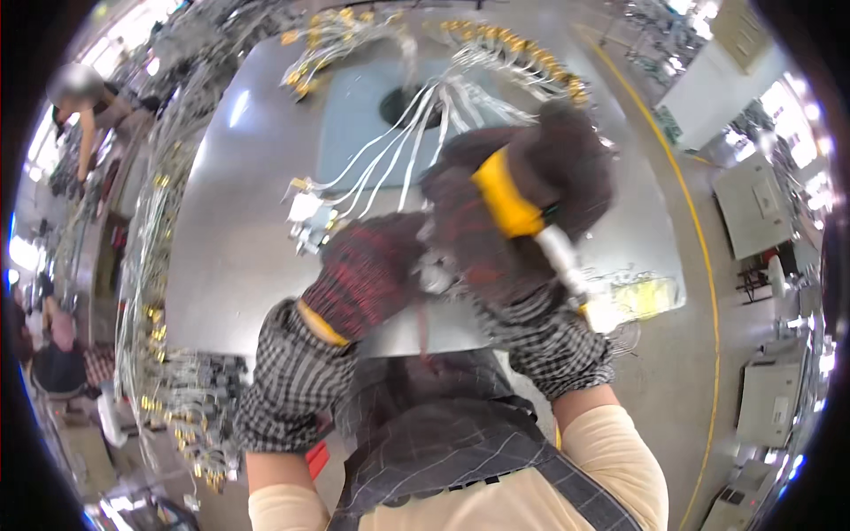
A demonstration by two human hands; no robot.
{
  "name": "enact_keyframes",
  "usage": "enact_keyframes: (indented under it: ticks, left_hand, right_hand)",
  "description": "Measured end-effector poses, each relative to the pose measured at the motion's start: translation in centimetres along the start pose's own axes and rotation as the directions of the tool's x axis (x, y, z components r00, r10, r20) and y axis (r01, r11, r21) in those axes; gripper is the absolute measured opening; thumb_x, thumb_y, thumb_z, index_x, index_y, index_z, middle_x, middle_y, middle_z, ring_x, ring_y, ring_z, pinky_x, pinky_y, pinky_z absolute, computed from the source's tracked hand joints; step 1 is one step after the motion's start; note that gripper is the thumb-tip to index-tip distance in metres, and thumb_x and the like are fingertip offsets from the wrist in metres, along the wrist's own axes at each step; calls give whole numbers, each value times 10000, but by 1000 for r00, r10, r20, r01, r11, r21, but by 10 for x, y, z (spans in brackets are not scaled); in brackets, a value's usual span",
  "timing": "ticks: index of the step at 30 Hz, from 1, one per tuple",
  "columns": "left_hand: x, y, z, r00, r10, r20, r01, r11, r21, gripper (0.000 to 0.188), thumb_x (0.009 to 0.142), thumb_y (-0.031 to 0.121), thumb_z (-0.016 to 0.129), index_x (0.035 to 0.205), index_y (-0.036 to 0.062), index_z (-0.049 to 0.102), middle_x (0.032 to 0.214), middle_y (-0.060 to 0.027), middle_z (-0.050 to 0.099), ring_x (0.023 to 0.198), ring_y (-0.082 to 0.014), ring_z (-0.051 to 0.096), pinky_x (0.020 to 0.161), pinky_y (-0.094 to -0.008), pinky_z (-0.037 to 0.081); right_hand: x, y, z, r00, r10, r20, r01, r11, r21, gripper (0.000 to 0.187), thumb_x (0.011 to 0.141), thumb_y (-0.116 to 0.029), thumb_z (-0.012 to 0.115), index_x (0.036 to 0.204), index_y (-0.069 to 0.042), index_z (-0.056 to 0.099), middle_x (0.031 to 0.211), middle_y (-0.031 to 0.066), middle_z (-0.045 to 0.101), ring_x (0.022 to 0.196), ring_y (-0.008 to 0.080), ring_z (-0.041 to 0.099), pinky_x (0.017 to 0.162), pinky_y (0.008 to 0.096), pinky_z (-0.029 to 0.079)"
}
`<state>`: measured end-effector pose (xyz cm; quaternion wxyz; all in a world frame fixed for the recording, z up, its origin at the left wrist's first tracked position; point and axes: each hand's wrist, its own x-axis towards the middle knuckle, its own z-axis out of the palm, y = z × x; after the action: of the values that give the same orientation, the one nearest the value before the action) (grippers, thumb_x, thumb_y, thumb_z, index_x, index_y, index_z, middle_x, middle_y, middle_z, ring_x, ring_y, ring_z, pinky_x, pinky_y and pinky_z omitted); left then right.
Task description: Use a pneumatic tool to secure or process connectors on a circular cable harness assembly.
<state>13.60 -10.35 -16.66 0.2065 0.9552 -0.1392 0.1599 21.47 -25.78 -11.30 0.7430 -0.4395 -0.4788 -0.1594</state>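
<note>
My right hand (482, 230), in a dark, blurred knit glove, is closed around a dark tool with a yellow band (507, 190) and a pale metal shaft (560, 255) slanting down to the right. My left hand (372, 270), in a dark red-flecked glove, is beside it with curled fingers; what it grips is hidden. Small silvery metal parts (436, 274) show between the hands. White wires (376, 168) fan out from a dark round opening (400, 106) toward both hands. White and metal connector pieces (308, 217) lie just left of my left hand.
The metal tabletop (226, 239) carries a blue-grey plate (343, 124). Brass-coloured fittings (522, 55) on wires line its far edge. A yellow packet (645, 299) lies at the right. Wire bundles (146, 265) hang at the left, where a person (97, 115) works. Cabinets (757, 202) stand right.
</note>
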Motion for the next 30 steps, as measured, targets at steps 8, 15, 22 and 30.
enact_keyframes:
  ticks: [8, 15, 22, 30]
  left_hand:
    - [-11, 2, 0, 987, -158, -15, 156, 984, -87, 512, 714, 329, 776, 1114, 77, 579, 916, -104, 637, 893, -323, 641, 787, -447, 488]
    - [-14, -7, 7, 980, 21, -197, 10, 988, 156, 714, 674, 557, 782, 1119, 43, 563, 1022, -153, 607, 990, -363, 594, 853, -489, 457]
    - [-41, -19, -7, 998, -63, -32, 67, 986, 155, 510, 686, 328, 748, 1095, 69, 589, 1024, -126, 610, 1031, -349, 572, 889, -485, 446]
    - [-34, -24, -5, 998, -70, 10, 66, 974, 216, 431, 732, 388, 757, 1020, 95, 627, 962, -106, 631, 1021, -333, 578, 928, -462, 430]
  right_hand:
    - [-32, 13, 1, 967, 254, -7, -250, 946, -205, 623, 800, 29, 716, 1365, 17, 454, 1084, 120, 634, 903, 187, 649, 774, 331, 543]
    - [-27, 11, 7, 753, 654, -75, -611, 737, 289, 605, 808, -50, 737, 1352, 5, 477, 1016, 123, 675, 862, 192, 678, 753, 347, 550]
    - [-13, 11, 14, 991, 126, -47, -130, 988, -81, 662, 812, 75, 654, 1407, -14, 379, 838, 12, 537, 697, 101, 543, 673, 277, 499]
    - [-9, 9, 5, 994, -54, -96, 43, 993, -113, 716, 886, 32, 637, 1466, -126, 248, 966, 212, 639, 730, 274, 683, 668, 409, 607]
